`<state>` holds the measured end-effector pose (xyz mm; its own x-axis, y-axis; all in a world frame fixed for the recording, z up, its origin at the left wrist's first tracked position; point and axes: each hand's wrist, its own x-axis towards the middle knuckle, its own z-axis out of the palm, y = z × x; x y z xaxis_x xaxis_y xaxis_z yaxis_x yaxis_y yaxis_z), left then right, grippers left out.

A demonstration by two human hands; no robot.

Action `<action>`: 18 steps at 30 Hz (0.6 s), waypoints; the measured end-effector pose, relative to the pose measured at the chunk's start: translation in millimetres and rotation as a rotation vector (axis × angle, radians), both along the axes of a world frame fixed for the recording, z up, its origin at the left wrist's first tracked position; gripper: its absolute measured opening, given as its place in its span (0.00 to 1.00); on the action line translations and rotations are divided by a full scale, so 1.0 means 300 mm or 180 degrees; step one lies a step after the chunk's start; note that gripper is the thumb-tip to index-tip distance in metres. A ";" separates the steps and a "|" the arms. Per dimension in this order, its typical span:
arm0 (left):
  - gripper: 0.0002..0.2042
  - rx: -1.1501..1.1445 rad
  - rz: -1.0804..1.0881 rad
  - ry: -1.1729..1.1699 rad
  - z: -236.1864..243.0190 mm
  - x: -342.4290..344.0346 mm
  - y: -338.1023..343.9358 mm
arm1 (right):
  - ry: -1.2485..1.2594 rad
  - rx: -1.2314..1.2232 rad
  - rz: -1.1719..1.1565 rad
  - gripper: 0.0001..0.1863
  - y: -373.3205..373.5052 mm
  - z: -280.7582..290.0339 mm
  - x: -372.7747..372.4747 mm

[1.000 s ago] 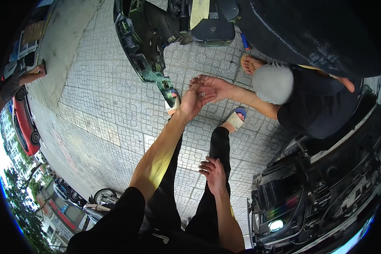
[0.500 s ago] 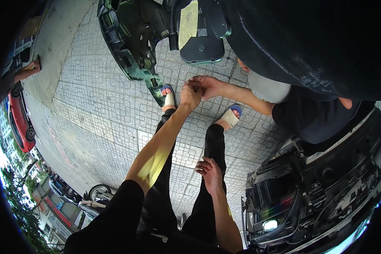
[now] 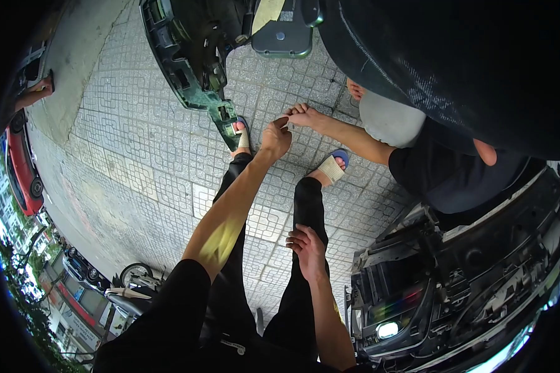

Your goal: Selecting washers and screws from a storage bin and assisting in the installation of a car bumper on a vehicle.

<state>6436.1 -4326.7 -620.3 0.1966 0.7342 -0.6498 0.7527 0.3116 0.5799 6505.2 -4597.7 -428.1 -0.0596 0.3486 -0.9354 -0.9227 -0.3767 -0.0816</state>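
My left hand [image 3: 275, 138]: fingers curled beside a co-worker's hand [image 3: 302, 116], far centre; whether pinching anything, I cannot tell.
My right hand [image 3: 308, 252]: half spread, near, over my leg [image 3: 308, 202].
Plastic panel [image 3: 196, 93]: far left.

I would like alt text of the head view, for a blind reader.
A person's left hand, half closed, is held out to a co-worker's hand above grey paving; whether they touch or hold anything is unclear. The right hand is loosely open, lower down. A large dark panel shows at upper left, a vehicle's exposed front at lower right.
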 end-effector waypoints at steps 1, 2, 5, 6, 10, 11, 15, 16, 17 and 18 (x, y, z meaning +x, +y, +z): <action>0.20 0.0245 0.0290 -0.0132 -0.007 -0.048 0.004 | 0.0048 0.0039 -0.0004 0.22 0.017 0.002 -0.018; 0.20 0.0228 0.0289 -0.0151 0.006 -0.042 -0.020 | 0.0021 0.0002 -0.0028 0.22 0.009 -0.002 -0.008; 0.20 -0.0266 0.0647 -0.0248 0.073 -0.049 -0.104 | -0.0069 -0.0018 -0.0118 0.21 0.004 -0.010 0.025; 0.20 -0.0221 0.0643 -0.0218 0.077 -0.093 -0.130 | -0.0064 0.0025 -0.0177 0.21 0.020 -0.012 0.016; 0.19 -0.1026 0.1069 -0.0797 0.166 -0.172 -0.249 | -0.0187 0.0010 -0.0206 0.18 0.054 -0.026 0.017; 0.19 -0.1349 0.1150 -0.0880 0.212 -0.178 -0.267 | -0.0126 -0.0044 -0.0287 0.17 0.059 -0.029 0.021; 0.19 -0.1652 0.1571 -0.0941 0.314 -0.246 -0.318 | -0.0281 0.0128 -0.0180 0.17 0.091 -0.029 0.014; 0.19 -0.1639 0.1595 -0.0951 0.331 -0.263 -0.328 | -0.0361 0.0069 -0.0194 0.16 0.102 -0.021 0.010; 0.20 -0.1678 0.1680 -0.0958 0.351 -0.283 -0.333 | -0.0433 0.0016 -0.0207 0.15 0.112 -0.019 0.002; 0.20 -0.1716 0.1770 -0.0967 0.371 -0.301 -0.338 | -0.0425 0.0034 -0.0174 0.15 0.117 -0.021 0.011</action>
<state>6345.9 -4428.2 -509.1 0.1208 0.3793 -0.9174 0.2417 0.8851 0.3978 6508.4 -4562.7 -434.5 0.0846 0.3579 -0.9299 -0.9225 -0.3247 -0.2089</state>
